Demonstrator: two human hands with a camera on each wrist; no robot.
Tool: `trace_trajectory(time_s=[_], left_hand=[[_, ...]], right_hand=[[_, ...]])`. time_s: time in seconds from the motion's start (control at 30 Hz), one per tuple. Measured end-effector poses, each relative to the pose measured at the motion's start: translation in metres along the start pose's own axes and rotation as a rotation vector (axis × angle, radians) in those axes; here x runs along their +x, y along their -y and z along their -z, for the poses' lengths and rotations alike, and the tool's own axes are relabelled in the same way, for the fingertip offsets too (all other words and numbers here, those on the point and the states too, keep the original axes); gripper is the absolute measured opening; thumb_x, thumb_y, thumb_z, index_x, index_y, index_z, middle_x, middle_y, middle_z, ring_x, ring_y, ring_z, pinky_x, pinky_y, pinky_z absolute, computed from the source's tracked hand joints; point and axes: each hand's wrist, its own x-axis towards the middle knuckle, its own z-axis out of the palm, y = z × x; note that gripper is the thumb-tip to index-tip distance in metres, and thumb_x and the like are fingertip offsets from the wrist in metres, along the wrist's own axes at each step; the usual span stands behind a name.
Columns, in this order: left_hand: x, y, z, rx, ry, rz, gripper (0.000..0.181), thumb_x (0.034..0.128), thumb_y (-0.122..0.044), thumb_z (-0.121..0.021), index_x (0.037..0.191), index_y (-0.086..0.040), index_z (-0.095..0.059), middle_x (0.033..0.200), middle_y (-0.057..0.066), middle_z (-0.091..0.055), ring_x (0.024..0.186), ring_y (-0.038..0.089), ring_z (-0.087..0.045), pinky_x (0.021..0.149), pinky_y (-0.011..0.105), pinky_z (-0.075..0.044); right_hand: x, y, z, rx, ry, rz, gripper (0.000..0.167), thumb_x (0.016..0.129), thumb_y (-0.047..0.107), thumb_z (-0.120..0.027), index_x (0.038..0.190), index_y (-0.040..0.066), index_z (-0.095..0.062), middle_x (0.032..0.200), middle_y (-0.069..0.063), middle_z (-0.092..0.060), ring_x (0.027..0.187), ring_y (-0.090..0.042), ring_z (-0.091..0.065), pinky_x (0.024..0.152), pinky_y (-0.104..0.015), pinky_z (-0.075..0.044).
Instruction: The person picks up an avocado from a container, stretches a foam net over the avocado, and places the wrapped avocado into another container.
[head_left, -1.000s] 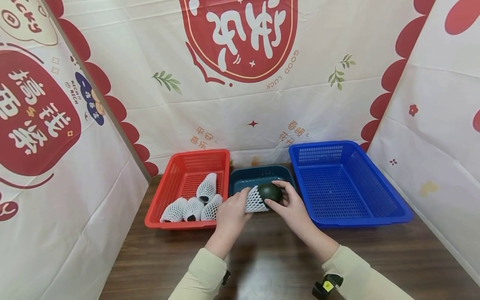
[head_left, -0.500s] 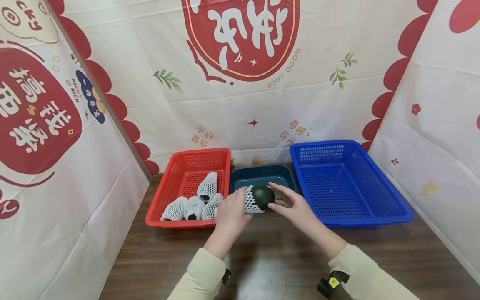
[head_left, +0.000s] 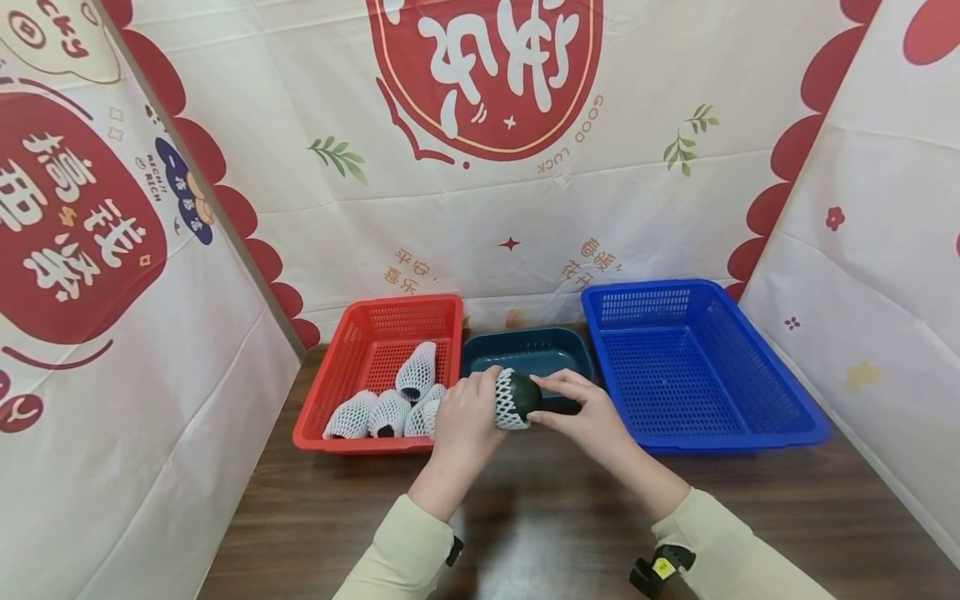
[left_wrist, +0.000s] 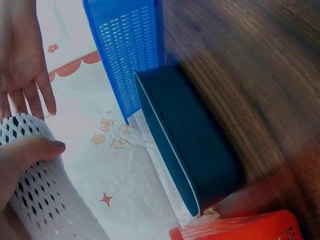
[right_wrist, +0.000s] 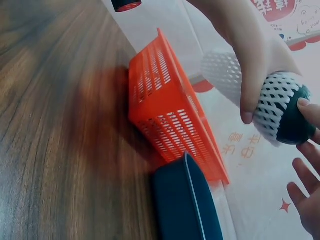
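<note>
A dark green rounded fruit [head_left: 528,393] sits partly inside a white foam net sleeve [head_left: 507,407] in front of me. My left hand [head_left: 467,421] grips the sleeved part, its thumb [left_wrist: 42,149] curled over the netting in the left wrist view. At the bare end, my right hand [head_left: 581,410] pinches the fruit between thumb and index finger; the other fingers are spread away from it in the right wrist view. Behind my left hand, the sleeve's tail [right_wrist: 220,75] reaches toward the red basket [head_left: 318,400]. Several net-wrapped fruits [head_left: 390,412] with dark ends lie in that basket.
A dark teal tray [head_left: 528,340] stands behind the hands, between the red basket and a larger blue basket [head_left: 697,350] on the right. All rest on a brown wood-grain table [head_left: 540,517]. Printed white cloth [head_left: 480,208] hangs at the back and sides.
My right hand first drew back from the fruit, then came back to its end. The netting now covers more of the fruit. My left hand has kept its grip.
</note>
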Motion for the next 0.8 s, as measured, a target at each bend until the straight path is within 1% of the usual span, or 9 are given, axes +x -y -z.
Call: trace_trajectory(time_s=[0.13,0.27,0.33,0.37,0.57,0.6,0.73,0.8], left_hand=[[-0.0007,-0.0017,-0.0008,0.043,-0.031,-0.050,0.074,0.0705,-0.036,-0.087,0.130,-0.009,-0.053,0.115,0.008,-0.063,0.099,0.022,-0.060,0.088,0.040,-0.051],[-0.0017,-0.0034,-0.0006,0.056,-0.041,-0.072,0.076,0.0692,-0.036,-0.088,0.131,-0.010,-0.052,0.118,0.008,-0.061,0.103,0.022,-0.058,0.089,0.040,-0.049],[-0.0020,-0.0048,0.0000,0.053,-0.042,-0.077,0.077,0.0688,-0.036,-0.088,0.132,-0.011,-0.052,0.119,0.008,-0.060,0.105,0.022,-0.057,0.090,0.040,-0.049],[-0.0020,-0.0056,0.0004,0.051,-0.042,-0.079,0.076,0.0692,-0.036,-0.088,0.132,-0.011,-0.052,0.119,0.008,-0.060,0.105,0.022,-0.057,0.091,0.040,-0.049],[-0.0018,-0.0082,0.0006,0.028,-0.053,-0.094,0.077,0.0683,-0.035,-0.089,0.132,-0.012,-0.051,0.120,0.008,-0.058,0.107,0.022,-0.054,0.093,0.040,-0.048],[-0.0016,-0.0084,0.0001,0.023,-0.059,-0.099,0.077,0.0683,-0.035,-0.089,0.132,-0.013,-0.051,0.120,0.008,-0.058,0.107,0.022,-0.054,0.093,0.040,-0.048],[-0.0014,-0.0094,-0.0011,0.002,-0.080,-0.110,0.073,0.0689,-0.034,-0.088,0.130,-0.013,-0.053,0.119,0.008,-0.058,0.107,0.022,-0.054,0.092,0.040,-0.048],[-0.0015,-0.0100,-0.0019,-0.002,-0.086,-0.114,0.071,0.0691,-0.034,-0.088,0.128,-0.014,-0.054,0.119,0.008,-0.058,0.107,0.022,-0.055,0.092,0.040,-0.048]], right_hand=[[0.0002,0.0013,-0.0022,-0.024,-0.001,-0.002,0.046,0.078,0.025,-0.083,0.122,0.018,-0.070,0.108,0.007,-0.064,0.112,-0.017,-0.054,0.094,-0.049,-0.047],[0.0007,0.0009,-0.0037,-0.028,-0.008,0.016,0.045,0.076,0.020,-0.085,0.119,0.016,-0.072,0.110,0.004,-0.065,0.114,-0.018,-0.051,0.096,-0.049,-0.045],[0.0008,0.0009,-0.0039,-0.028,-0.015,0.019,0.045,0.076,0.018,-0.085,0.118,0.014,-0.072,0.111,0.002,-0.065,0.115,-0.018,-0.050,0.097,-0.050,-0.043],[0.0005,0.0056,-0.0038,-0.029,-0.018,0.014,0.044,0.076,0.015,-0.085,0.118,0.012,-0.072,0.112,-0.001,-0.065,0.115,-0.020,-0.049,0.098,-0.051,-0.042],[0.0007,0.0055,-0.0032,-0.044,-0.020,0.011,0.042,0.076,0.012,-0.084,0.117,0.012,-0.073,0.116,-0.002,-0.065,0.119,-0.021,-0.047,0.099,-0.053,-0.040],[0.0012,0.0005,-0.0035,-0.044,-0.021,0.019,0.043,0.076,0.014,-0.084,0.117,0.013,-0.073,0.116,-0.001,-0.065,0.119,-0.020,-0.047,0.099,-0.053,-0.040],[0.0019,-0.0006,-0.0054,-0.030,-0.020,0.024,0.042,0.077,0.009,-0.083,0.117,0.010,-0.073,0.116,-0.003,-0.066,0.119,-0.021,-0.048,0.097,-0.050,-0.042],[0.0019,-0.0014,-0.0070,-0.030,-0.023,0.021,0.041,0.077,0.008,-0.083,0.116,0.009,-0.073,0.116,-0.004,-0.066,0.118,-0.021,-0.048,0.096,-0.047,-0.044]])
